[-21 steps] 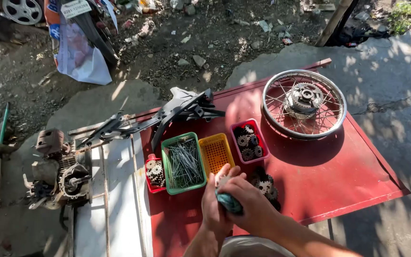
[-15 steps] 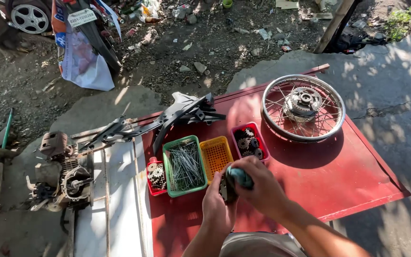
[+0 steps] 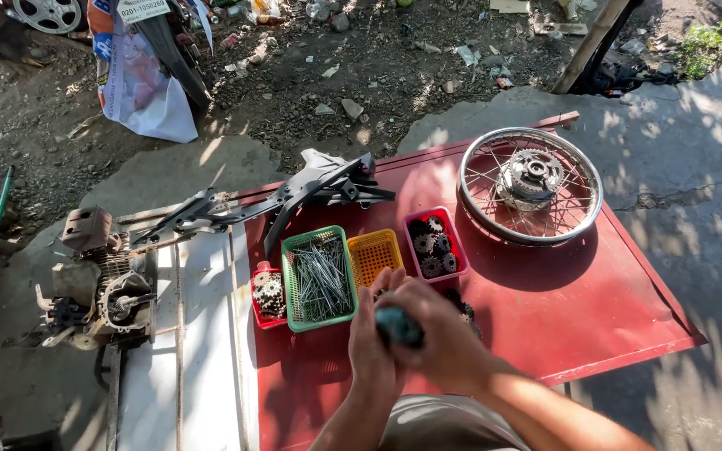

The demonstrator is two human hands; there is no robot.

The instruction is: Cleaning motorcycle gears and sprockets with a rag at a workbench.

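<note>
My left hand (image 3: 373,347) and my right hand (image 3: 436,334) are clasped together over the near part of a red metal panel (image 3: 561,309). Both close around a small teal object (image 3: 399,327); what it is I cannot tell. A dark toothed part (image 3: 464,306) shows just behind my right hand. Right beyond my fingers stand a green basket (image 3: 319,280) full of thin metal spokes and an orange basket (image 3: 374,253). A pink tray of dark sprockets (image 3: 431,242) sits to the right of those. A red tray of gears (image 3: 266,294) sits at the left.
A spoked wheel with hub (image 3: 531,184) lies at the panel's far right. A black frame part (image 3: 294,196) lies across the far left. An engine block (image 3: 98,288) rests on the ground at left by white boards (image 3: 198,351). Dirt, stones and a white sack (image 3: 139,75) lie beyond.
The view has tilted down slightly. My hands have shifted around the teal object, the right hand now wrapping over its top with the left pressed against it.
</note>
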